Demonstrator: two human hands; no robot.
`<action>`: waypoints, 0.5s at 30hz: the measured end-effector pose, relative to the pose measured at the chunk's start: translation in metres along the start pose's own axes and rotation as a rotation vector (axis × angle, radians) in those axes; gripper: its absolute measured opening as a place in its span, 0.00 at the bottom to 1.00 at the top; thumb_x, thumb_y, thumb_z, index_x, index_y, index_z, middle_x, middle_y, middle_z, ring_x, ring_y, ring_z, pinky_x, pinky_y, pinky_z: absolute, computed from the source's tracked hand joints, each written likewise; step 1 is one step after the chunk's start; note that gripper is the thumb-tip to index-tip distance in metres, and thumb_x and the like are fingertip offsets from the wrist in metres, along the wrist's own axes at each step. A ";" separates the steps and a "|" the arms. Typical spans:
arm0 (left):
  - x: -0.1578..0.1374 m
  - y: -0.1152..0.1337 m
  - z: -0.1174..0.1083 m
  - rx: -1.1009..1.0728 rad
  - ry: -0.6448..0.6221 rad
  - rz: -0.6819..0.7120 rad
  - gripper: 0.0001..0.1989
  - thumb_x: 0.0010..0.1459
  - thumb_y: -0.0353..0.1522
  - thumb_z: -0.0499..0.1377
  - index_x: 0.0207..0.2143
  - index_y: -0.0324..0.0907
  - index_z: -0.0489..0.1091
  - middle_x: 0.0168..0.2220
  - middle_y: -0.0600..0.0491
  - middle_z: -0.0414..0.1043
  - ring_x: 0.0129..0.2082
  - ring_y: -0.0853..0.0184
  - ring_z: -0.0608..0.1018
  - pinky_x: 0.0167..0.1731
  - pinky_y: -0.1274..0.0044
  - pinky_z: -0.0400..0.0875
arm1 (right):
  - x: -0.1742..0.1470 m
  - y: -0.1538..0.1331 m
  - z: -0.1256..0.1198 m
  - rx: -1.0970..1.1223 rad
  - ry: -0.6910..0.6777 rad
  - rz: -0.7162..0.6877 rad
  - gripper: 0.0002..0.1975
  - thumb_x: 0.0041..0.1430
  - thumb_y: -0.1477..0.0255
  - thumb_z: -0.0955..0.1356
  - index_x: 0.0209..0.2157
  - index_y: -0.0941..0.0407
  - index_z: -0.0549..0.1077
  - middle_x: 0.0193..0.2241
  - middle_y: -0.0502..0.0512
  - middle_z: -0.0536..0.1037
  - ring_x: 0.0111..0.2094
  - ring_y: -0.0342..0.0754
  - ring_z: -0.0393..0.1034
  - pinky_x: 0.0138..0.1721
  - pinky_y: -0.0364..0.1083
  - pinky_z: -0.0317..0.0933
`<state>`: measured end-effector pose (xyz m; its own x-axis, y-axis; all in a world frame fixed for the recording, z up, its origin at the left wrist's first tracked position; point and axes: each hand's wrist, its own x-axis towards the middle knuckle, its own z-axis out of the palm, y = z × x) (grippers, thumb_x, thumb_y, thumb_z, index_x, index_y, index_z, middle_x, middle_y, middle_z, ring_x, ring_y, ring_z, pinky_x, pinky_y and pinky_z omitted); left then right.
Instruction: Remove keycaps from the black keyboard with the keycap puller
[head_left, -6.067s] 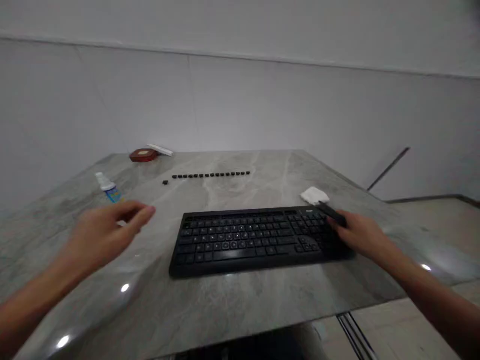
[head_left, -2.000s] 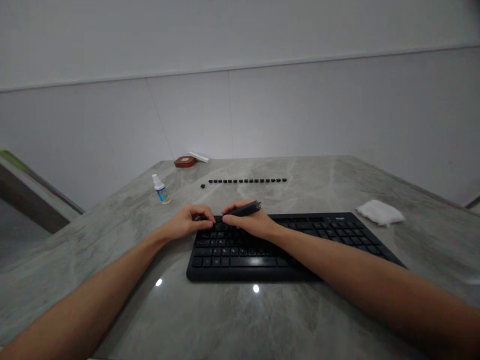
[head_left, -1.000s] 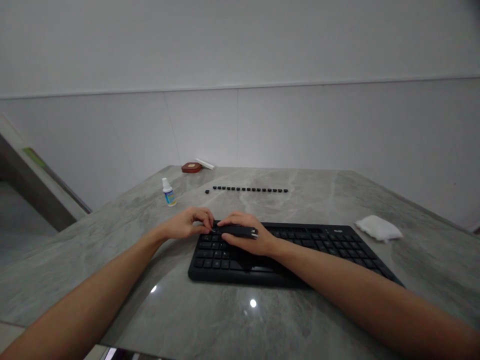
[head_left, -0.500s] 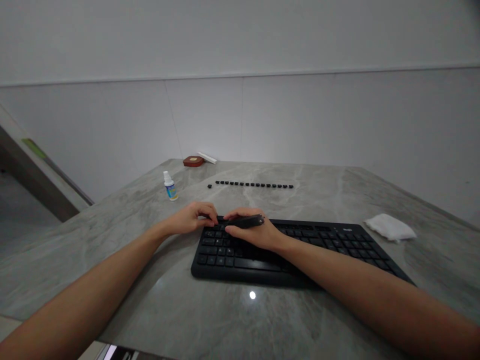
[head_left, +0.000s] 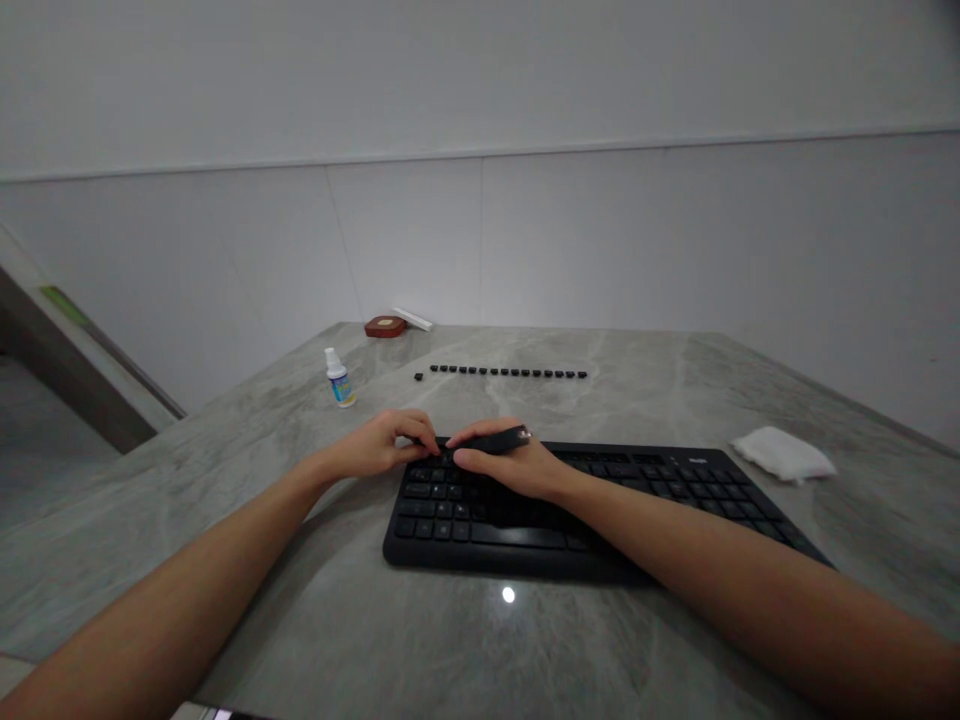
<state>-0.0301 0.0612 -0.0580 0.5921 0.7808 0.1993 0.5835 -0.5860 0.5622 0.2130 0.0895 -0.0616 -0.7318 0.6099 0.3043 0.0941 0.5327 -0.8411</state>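
Observation:
A black keyboard (head_left: 517, 560) lies on the grey table in front of me. At its top left corner, my left hand (head_left: 394, 440) has thumb and fingertips pinched together over the upper keys; whatever is between them is too small and dark to make out. Close beside it, my right hand (head_left: 517, 465) rests over the keyboard, its fingers wrapped round a dark pen-shaped tool (head_left: 499, 440). The tool's tip points toward the left fingertips and is hidden by the hand. Beyond the keyboard, several small black keycaps (head_left: 504, 372) lie in a row, with a single keycap (head_left: 418, 377) slightly apart at the left end.
A small white bottle (head_left: 340, 380) with a blue label stands left of the keycaps. At the back are a brown case (head_left: 385, 327) and a white flat strip (head_left: 412, 319) against the wall. A folded white cloth (head_left: 784, 455) lies right of the keyboard.
My left fingertips have shifted slightly right, closer to the right hand's fingers. The right hand keeps its hold on the tool, almost in place. The view has tilted a little.

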 end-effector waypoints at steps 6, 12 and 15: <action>0.001 0.001 0.000 -0.020 0.003 -0.025 0.07 0.60 0.29 0.57 0.35 0.41 0.76 0.36 0.52 0.72 0.37 0.69 0.74 0.41 0.76 0.68 | -0.001 -0.003 0.005 -0.091 0.089 0.010 0.09 0.53 0.73 0.68 0.38 0.55 0.77 0.33 0.51 0.80 0.36 0.46 0.73 0.41 0.45 0.64; 0.003 0.002 -0.001 -0.062 -0.013 -0.052 0.05 0.60 0.30 0.58 0.35 0.40 0.74 0.37 0.52 0.72 0.38 0.68 0.74 0.42 0.75 0.68 | -0.001 -0.002 0.006 -0.178 0.184 0.106 0.10 0.52 0.72 0.69 0.38 0.56 0.76 0.30 0.50 0.78 0.31 0.44 0.71 0.36 0.45 0.63; 0.003 0.003 -0.001 -0.075 -0.018 -0.051 0.05 0.60 0.30 0.57 0.35 0.40 0.74 0.38 0.51 0.71 0.39 0.68 0.73 0.43 0.74 0.68 | 0.000 0.001 0.005 -0.126 0.210 0.128 0.11 0.51 0.72 0.70 0.38 0.56 0.77 0.31 0.51 0.78 0.33 0.45 0.71 0.37 0.45 0.63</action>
<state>-0.0271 0.0617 -0.0554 0.5730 0.8048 0.1545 0.5706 -0.5272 0.6297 0.2094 0.0870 -0.0651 -0.5535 0.7785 0.2961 0.2697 0.5039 -0.8206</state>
